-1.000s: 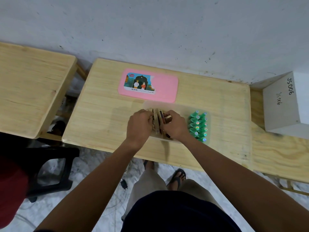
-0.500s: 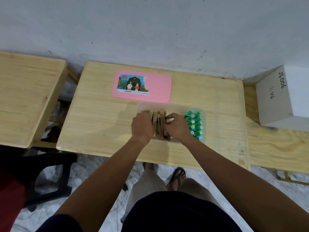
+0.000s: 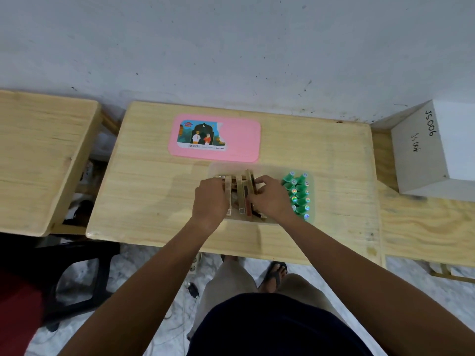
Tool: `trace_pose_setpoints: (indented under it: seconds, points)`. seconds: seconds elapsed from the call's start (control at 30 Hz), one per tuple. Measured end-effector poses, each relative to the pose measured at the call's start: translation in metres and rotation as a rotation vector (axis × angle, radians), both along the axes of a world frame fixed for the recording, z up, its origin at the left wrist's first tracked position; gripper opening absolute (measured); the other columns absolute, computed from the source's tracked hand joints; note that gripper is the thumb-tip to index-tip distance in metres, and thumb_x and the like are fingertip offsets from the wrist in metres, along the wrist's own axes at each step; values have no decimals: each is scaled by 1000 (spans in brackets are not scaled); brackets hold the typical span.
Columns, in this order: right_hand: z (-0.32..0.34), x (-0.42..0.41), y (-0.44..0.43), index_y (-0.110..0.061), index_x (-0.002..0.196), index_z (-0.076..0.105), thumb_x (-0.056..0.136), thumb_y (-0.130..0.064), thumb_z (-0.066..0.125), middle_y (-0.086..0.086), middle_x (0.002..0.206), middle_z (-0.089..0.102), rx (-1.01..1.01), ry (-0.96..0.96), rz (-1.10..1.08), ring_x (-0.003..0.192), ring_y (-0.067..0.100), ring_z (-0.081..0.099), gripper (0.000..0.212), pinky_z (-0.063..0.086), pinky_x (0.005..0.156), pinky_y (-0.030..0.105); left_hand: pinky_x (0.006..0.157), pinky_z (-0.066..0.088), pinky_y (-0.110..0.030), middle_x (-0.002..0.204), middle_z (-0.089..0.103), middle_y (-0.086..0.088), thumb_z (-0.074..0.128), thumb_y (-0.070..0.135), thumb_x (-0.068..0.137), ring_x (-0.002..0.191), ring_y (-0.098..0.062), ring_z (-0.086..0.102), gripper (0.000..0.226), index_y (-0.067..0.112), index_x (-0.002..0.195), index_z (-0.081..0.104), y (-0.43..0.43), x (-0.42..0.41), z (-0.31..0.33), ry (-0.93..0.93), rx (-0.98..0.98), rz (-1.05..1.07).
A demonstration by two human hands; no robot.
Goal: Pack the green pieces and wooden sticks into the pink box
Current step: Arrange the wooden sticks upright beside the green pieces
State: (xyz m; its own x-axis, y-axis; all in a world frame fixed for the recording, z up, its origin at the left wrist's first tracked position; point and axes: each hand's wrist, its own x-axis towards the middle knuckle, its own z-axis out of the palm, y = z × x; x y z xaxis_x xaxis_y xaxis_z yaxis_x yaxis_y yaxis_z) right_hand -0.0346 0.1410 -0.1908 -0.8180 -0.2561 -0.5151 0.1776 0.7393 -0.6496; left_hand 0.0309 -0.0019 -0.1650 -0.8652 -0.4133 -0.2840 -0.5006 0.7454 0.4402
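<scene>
A clear box [image 3: 267, 167] sits on the wooden table [image 3: 154, 191], its pink lid [image 3: 239, 142] lying flat just behind it. Several green pieces [image 3: 298, 194] stand packed in two rows at the box's right end. Wooden sticks [image 3: 241, 191] stand on edge in the box's left half. My left hand [image 3: 209, 199] grips the leftmost sticks with curled fingers. My right hand [image 3: 270, 199] pinches the sticks on the right side of the bundle. The lower ends of the sticks are hidden by my hands.
A white box [image 3: 431, 155] marked JS006 stands at the right on a lower wooden board. A second wooden table [image 3: 38, 155] is at the left, a black stool [image 3: 77, 278] below it. My legs and a sandalled foot [image 3: 276, 274] show under the table's front edge.
Both hands stay on the sticks inside the box. The sticks have been pressed a little closer together and more upright. The camera view has shifted slightly.
</scene>
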Motion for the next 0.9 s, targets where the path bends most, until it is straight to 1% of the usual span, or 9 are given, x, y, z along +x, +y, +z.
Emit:
trace_pose_setpoints:
  seconds: [0.07, 0.17, 0.27, 0.37, 0.5, 0.57, 0.63, 0.8, 0.9]
  points:
    - [2, 3, -3, -22, 125, 58, 75, -26, 72, 7, 108, 63, 59, 194, 43, 95, 25, 62, 52, 52, 79, 34, 64, 53, -35, 93, 72, -5, 59, 2, 80, 81, -32, 69, 26, 17, 96, 73, -1, 5, 5, 138, -178, -2]
    - [8, 5, -17, -23, 120, 62, 74, -28, 70, 5, 111, 58, 78, 341, 201, 99, 27, 60, 47, 52, 81, 38, 79, 56, -39, 116, 69, 4, 69, 23, 81, 92, -23, 69, 37, 27, 117, 68, -18, 6, 6, 280, -137, 185]
    - [8, 9, -40, -23, 113, 65, 80, -31, 63, 3, 105, 63, 99, 337, 370, 99, 28, 61, 34, 51, 76, 37, 93, 55, -38, 109, 74, -1, 78, 25, 78, 99, -20, 70, 37, 19, 114, 73, -46, 4, -5, 123, 302, 395]
    - [2, 13, -60, -23, 120, 57, 84, -37, 61, 5, 110, 66, 163, 383, 459, 101, 30, 63, 39, 48, 74, 36, 83, 60, -42, 97, 76, -7, 82, 22, 78, 84, -18, 72, 29, 11, 104, 77, -59, 8, -11, 80, 683, 532]
    - [-5, 17, -70, -23, 129, 45, 82, -39, 60, 7, 109, 63, 261, 455, 532, 95, 33, 65, 52, 39, 64, 34, 65, 59, -23, 95, 75, -7, 77, 17, 83, 68, -3, 68, 29, 5, 109, 73, -62, 11, -10, 104, 896, 556]
    - [-7, 15, -71, -26, 122, 49, 78, -30, 62, 6, 103, 63, 224, 437, 512, 90, 34, 65, 47, 38, 62, 32, 62, 57, -20, 92, 75, -3, 76, 19, 84, 69, -4, 69, 29, 6, 110, 73, -64, 12, -12, 99, 951, 574]
    - [-7, 9, -70, -26, 117, 51, 73, -25, 63, 6, 98, 64, 185, 374, 489, 89, 32, 63, 46, 41, 63, 32, 69, 59, -24, 95, 75, -4, 77, 21, 83, 79, -11, 70, 32, 7, 111, 73, -67, 14, -18, 86, 986, 590]
    - [-10, -13, -54, -32, 105, 52, 70, -31, 72, 1, 96, 66, -2, 209, 469, 90, 25, 61, 40, 48, 72, 35, 85, 56, -36, 105, 74, -12, 79, 24, 81, 86, -16, 65, 34, 8, 111, 74, -71, 15, -25, 71, 1022, 594]
    - [-9, -14, -46, -27, 92, 53, 72, -35, 80, -3, 86, 68, -196, 74, 325, 81, 22, 62, 34, 48, 72, 35, 81, 57, -31, 107, 74, -12, 77, 25, 82, 87, -17, 64, 34, 8, 111, 74, -73, 14, -22, 55, 1027, 568]
